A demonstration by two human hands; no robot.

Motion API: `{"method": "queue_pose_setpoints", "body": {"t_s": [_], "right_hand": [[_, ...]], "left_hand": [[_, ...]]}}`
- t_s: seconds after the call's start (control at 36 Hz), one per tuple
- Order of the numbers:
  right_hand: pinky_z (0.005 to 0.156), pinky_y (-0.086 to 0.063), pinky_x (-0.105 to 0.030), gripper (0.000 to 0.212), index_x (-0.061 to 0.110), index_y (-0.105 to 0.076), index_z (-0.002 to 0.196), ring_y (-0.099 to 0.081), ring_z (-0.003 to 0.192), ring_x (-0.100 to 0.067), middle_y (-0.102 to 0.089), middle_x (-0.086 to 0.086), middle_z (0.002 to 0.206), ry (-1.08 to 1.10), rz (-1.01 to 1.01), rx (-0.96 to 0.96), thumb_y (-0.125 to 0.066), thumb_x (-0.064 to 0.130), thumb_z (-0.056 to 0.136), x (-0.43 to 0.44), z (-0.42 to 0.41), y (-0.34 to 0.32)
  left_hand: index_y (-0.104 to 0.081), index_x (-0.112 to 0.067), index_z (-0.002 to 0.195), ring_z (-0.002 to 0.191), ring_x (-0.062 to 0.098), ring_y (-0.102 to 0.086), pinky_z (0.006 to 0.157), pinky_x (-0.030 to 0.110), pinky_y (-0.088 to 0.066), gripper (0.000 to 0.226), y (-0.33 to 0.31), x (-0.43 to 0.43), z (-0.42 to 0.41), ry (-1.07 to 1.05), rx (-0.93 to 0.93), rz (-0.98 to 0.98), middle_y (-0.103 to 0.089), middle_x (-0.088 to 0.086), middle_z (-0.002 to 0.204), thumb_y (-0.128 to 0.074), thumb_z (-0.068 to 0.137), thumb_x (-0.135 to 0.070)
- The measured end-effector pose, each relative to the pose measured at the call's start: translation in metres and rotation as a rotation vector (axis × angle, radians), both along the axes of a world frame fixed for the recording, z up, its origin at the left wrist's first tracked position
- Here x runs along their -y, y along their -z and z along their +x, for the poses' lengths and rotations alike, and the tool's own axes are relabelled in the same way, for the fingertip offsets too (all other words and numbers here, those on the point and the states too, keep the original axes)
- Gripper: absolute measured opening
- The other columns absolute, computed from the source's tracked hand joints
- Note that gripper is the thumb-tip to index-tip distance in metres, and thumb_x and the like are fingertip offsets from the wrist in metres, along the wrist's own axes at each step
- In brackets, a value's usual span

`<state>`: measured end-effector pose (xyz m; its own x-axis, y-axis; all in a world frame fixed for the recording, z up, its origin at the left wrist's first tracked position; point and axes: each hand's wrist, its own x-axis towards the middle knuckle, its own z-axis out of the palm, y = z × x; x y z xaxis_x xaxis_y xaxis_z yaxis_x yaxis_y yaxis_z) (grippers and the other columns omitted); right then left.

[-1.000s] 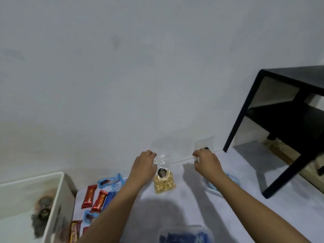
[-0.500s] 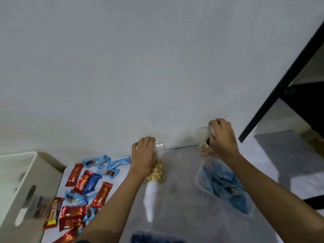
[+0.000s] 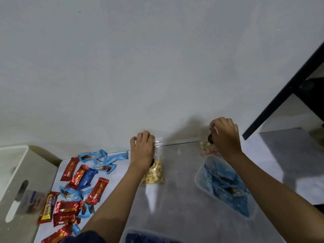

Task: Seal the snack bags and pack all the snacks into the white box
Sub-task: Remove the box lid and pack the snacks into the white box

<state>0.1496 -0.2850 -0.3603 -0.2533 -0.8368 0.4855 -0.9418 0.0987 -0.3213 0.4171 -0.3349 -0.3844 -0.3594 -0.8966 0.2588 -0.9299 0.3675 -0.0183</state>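
As before, hands seemingly on bags

Looks like a plain home room: bare white wall, black furniture frame, wrapped snacks spread over grey tabletop.

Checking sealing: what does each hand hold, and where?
Left hand grips the yellow snack bag at its top; right hand pinches the pinkish snack bag likewise.

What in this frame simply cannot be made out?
Head view:
- Whether either bag is sealed: the left hand partly covers the top of the yellow snack bag, the right hand that of the far snack bag.
- White box interior: cut off by left edge.
- Object beside the box: motion-blurred.
- Near tub: cropped by bottom edge.
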Motion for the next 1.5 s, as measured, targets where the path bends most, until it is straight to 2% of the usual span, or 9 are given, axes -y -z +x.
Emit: {"method": "queue_pose_setpoints", "body": {"t_s": [0.14,0.31,0.61,0.86,0.97,1.08,1.25,1.42,1.5], "right_hand": [[0.064,-0.042,-0.036,0.016,0.008,-0.059,0.073,-0.055,0.070,-0.030,-0.062,-0.007,0.074,-0.008,0.013,0.027,-0.058,-0.007,0.078,-0.001,0.004,0.004],[0.065,-0.041,-0.034,0.012,0.006,-0.063,0.078,-0.055,0.068,-0.030,-0.062,-0.008,0.076,-0.033,0.003,0.018,-0.059,-0.004,0.083,-0.001,0.008,0.007],[0.066,-0.035,-0.030,0.010,0.003,-0.064,0.082,-0.054,0.072,-0.032,-0.061,-0.012,0.081,-0.089,0.045,0.068,-0.055,0.000,0.087,-0.005,0.022,0.008],[0.066,-0.038,-0.033,0.010,0.004,-0.063,0.082,-0.054,0.072,-0.033,-0.060,-0.011,0.080,-0.099,0.064,0.064,-0.055,0.001,0.086,-0.007,0.029,0.003],[0.064,-0.041,-0.034,0.010,0.004,-0.063,0.079,-0.054,0.069,-0.031,-0.060,-0.011,0.077,-0.113,0.065,0.035,-0.058,-0.003,0.084,-0.008,0.034,-0.005],[0.063,-0.042,-0.035,0.014,0.004,-0.062,0.076,-0.054,0.066,-0.030,-0.059,-0.010,0.076,-0.140,0.049,0.017,-0.058,-0.008,0.079,-0.009,0.038,-0.015],[0.072,-0.039,-0.036,0.015,0.006,-0.062,0.085,-0.054,0.075,-0.028,-0.058,-0.009,0.086,-0.203,0.137,0.109,-0.050,-0.001,0.087,-0.016,0.052,-0.041],[0.073,-0.032,-0.031,0.014,0.007,-0.063,0.087,-0.055,0.082,-0.029,-0.064,-0.007,0.087,-0.178,0.130,0.102,-0.050,0.000,0.087,-0.021,0.083,-0.082],[0.074,-0.029,-0.030,0.013,0.010,-0.062,0.088,-0.055,0.083,-0.027,-0.063,-0.004,0.087,-0.180,0.117,0.065,-0.050,0.004,0.089,-0.024,0.106,-0.106]], "left_hand": [[-0.058,-0.018,0.094,0.089,0.019,-0.041,0.080,0.032,-0.030,0.034,0.021,-0.008,0.005,-0.001,-0.074,0.044,-0.056,0.002,0.095,-0.075,0.065,-0.012],[-0.048,-0.009,0.122,0.113,0.028,-0.044,0.090,0.038,-0.040,0.037,0.031,-0.022,0.015,-0.127,-0.170,0.363,-0.046,0.011,0.125,-0.050,0.092,-0.030],[-0.032,-0.012,0.135,0.127,0.029,-0.026,0.102,0.037,-0.034,0.057,0.027,-0.024,0.014,-0.200,-0.350,0.652,-0.026,0.011,0.139,-0.057,0.088,-0.032],[-0.054,-0.011,0.110,0.110,0.022,-0.043,0.092,0.026,-0.039,0.054,0.029,-0.020,0.018,-0.309,-0.596,0.722,-0.034,0.008,0.116,-0.082,0.067,-0.024],[-0.054,-0.017,0.081,0.106,0.024,-0.045,0.089,0.030,-0.040,0.019,0.026,-0.021,0.020,-0.242,-0.557,0.602,-0.045,0.004,0.103,-0.073,0.075,-0.018],[-0.052,-0.018,0.072,0.090,0.022,-0.053,0.071,0.029,-0.039,0.017,0.011,-0.025,0.021,-0.160,-0.492,0.595,-0.061,0.004,0.089,-0.065,0.083,-0.018],[-0.070,-0.013,0.098,0.091,0.010,-0.066,0.087,0.028,-0.053,0.016,-0.019,-0.036,0.032,0.165,-0.548,0.668,-0.071,0.002,0.100,-0.059,0.088,-0.009],[-0.073,-0.015,0.093,0.074,0.003,-0.063,0.076,0.025,-0.051,0.016,-0.070,-0.039,0.064,0.255,-0.583,0.654,-0.071,-0.003,0.085,-0.058,0.088,-0.013],[-0.072,-0.014,0.097,0.082,0.007,-0.064,0.080,0.025,-0.050,0.016,-0.097,-0.042,0.089,0.304,-0.550,0.643,-0.071,-0.002,0.092,-0.058,0.088,-0.013]]}}
